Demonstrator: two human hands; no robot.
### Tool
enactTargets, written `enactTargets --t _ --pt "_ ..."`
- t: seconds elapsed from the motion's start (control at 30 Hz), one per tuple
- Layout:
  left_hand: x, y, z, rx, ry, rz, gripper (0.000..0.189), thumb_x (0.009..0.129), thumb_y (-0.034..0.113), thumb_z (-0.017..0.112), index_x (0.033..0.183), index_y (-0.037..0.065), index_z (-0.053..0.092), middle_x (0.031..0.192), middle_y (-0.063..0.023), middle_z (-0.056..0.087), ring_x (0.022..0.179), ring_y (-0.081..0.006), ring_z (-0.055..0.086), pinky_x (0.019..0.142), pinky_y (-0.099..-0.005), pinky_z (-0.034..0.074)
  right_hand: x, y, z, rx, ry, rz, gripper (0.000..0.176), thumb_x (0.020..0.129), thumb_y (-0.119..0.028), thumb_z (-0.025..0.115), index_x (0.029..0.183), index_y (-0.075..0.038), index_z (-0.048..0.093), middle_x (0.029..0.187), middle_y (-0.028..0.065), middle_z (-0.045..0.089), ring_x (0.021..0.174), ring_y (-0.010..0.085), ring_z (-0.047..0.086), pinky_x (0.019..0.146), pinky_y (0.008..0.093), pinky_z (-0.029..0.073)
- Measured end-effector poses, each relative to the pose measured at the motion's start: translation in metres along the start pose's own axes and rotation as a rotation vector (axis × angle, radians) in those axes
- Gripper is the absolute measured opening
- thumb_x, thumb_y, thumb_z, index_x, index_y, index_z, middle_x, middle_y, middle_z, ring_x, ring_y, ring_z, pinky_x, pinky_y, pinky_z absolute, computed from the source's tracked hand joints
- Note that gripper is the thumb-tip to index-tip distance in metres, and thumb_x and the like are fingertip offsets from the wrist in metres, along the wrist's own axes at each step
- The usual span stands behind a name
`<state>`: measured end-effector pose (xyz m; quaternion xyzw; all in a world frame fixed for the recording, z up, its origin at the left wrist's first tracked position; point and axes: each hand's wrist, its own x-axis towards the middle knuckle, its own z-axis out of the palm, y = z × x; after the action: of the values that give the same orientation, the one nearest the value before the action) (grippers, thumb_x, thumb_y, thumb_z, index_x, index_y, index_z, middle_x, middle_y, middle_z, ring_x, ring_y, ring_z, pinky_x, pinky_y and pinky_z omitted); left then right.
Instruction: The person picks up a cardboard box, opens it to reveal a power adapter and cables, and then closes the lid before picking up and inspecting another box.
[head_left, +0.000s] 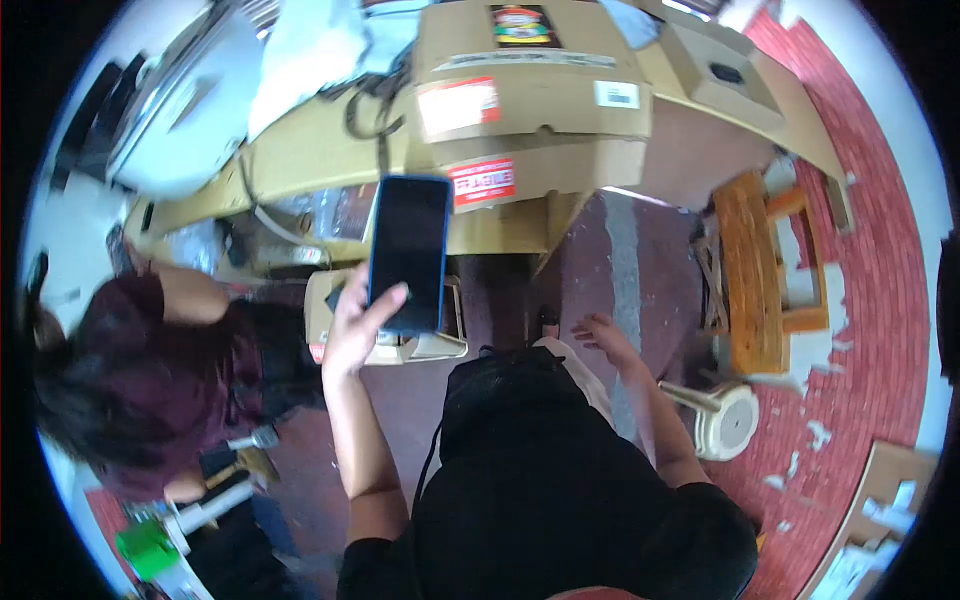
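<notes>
A smartphone [410,250] with a dark screen and blue edge is upright in my left hand [355,325], the thumb lying over its lower part. Behind the phone, lower down, a cardboard box [318,315] is partly hidden by it. My right hand [605,338] hangs low over the floor with fingers apart and holds nothing. Beyond the phone, stacked cardboard boxes [540,145] with red and white labels stand on the table [310,140].
On the left sits a person [160,360] in a dark maroon shirt. To the right are a wooden bench [752,280] and a cream plastic stool [728,422]. An open cardboard box [720,80] lies at the far right. Bottom left shows a green object [147,550].
</notes>
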<state>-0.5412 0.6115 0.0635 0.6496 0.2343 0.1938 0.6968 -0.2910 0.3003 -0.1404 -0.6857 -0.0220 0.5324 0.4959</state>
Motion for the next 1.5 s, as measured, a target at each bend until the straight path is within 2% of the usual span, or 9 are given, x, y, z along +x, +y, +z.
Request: enactTargets --t 0.27,0.37,0.57,0.77,0.87,0.97,1.07,1.33,1.5 --pt "0.029 -0.033 0.081 0.049 -0.768 -0.134 0.055 0.088 0.004 0.07 0.138 -0.003 0.047 0.12 -0.0033 0.061 0.109 -0.0117 0.054 0.097 -0.0267 0.042 -0.032 0.106 -0.012 0.104 0.116 0.066 0.032 0.094 -0.034 0.061 0.115 -0.01 0.061 0.112 0.0057 0.067 0.101 0.0183 0.062 0.088 0.0371 0.049" --pt "0.019 -0.041 0.124 0.008 -0.816 -0.242 0.055 0.088 0.01 0.072 0.136 -0.004 0.048 0.12 -0.0043 0.061 0.11 -0.0117 0.055 0.098 -0.0276 0.042 -0.057 0.125 -0.008 0.119 0.182 0.055 0.039 0.092 -0.038 0.062 0.119 -0.01 0.06 0.108 0.0035 0.068 0.097 0.0177 0.064 0.084 0.0358 0.05" --pt "-0.013 -0.077 0.19 -0.047 -0.993 -0.322 0.055 0.089 0.011 0.071 0.137 -0.003 0.047 0.124 -0.005 0.059 0.113 -0.0116 0.054 0.1 -0.0276 0.041 -0.139 0.139 -0.013 0.362 0.186 -0.307 0.019 0.096 -0.021 0.056 0.11 -0.012 0.063 0.107 0.0041 0.067 0.1 0.0177 0.063 0.087 0.0329 0.049" --pt "-0.089 -0.085 0.281 -0.01 -1.149 -0.308 0.045 0.093 0.011 0.066 0.132 -0.002 0.05 0.119 -0.0058 0.061 0.109 -0.0118 0.055 0.097 -0.0285 0.043 -0.255 0.153 -0.008 0.758 0.304 -0.511 0.051 0.103 -0.051 0.042 0.116 -0.004 0.061 0.108 0.0096 0.066 0.1 0.017 0.062 0.09 0.0343 0.05" --pt "-0.137 -0.105 0.312 -0.028 -1.212 -0.272 0.04 0.094 0.011 0.064 0.13 -0.002 0.051 0.117 -0.0067 0.061 0.107 -0.012 0.056 0.095 -0.0288 0.044 -0.303 0.178 0.013 0.816 0.378 -0.527 0.053 0.103 -0.051 0.042 0.122 -0.004 0.058 0.111 0.0088 0.065 0.1 0.0165 0.062 0.09 0.0333 0.05" --pt "-0.185 -0.138 0.339 0.063 -1.248 -0.075 0.036 0.096 0.011 0.062 0.127 -0.003 0.05 0.112 -0.0077 0.062 0.104 -0.0123 0.056 0.092 -0.0293 0.045 -0.352 0.191 0.035 0.889 0.527 -0.52 0.044 0.104 -0.038 0.047 0.132 -0.005 0.052 0.117 0.0049 0.062 0.103 0.0127 0.059 0.09 0.0301 0.048" --pt "-0.232 -0.137 0.375 -0.047 -1.433 -0.202 0.035 0.097 0.011 0.061 0.127 -0.002 0.049 0.111 -0.008 0.062 0.101 -0.0124 0.057 0.09 -0.0287 0.046 -0.391 0.225 0.052 0.948 0.722 -0.645 0.033 0.101 -0.022 0.055 0.132 -0.009 0.054 0.111 -0.0021 0.062 0.093 0.0035 0.056 0.079 0.0205 0.044" --pt "-0.285 -0.125 0.447 0.112 -1.89 0.153 0.03 0.1 0.012 0.056 0.126 -0.001 0.047 0.107 -0.0118 0.063 0.099 -0.0172 0.06 0.091 -0.0316 0.047 -0.435 0.274 0.075 1.334 1.065 -0.809 0.03 0.098 -0.016 0.059 0.124 -0.002 0.057 0.112 0.0025 0.066 0.101 0.0105 0.061 0.091 0.0282 0.048" --pt "-0.293 -0.138 0.491 0.22 -2.271 -0.063 0.032 0.1 0.013 0.056 0.127 0.0 0.047 0.105 -0.0108 0.063 0.094 -0.0157 0.062 0.085 -0.0311 0.049 -0.45 0.302 0.091 1.37 1.389 -0.922 0.033 0.097 -0.017 0.06 0.126 -0.001 0.056 0.116 0.004 0.066 0.105 0.0111 0.061 0.095 0.0293 0.047"
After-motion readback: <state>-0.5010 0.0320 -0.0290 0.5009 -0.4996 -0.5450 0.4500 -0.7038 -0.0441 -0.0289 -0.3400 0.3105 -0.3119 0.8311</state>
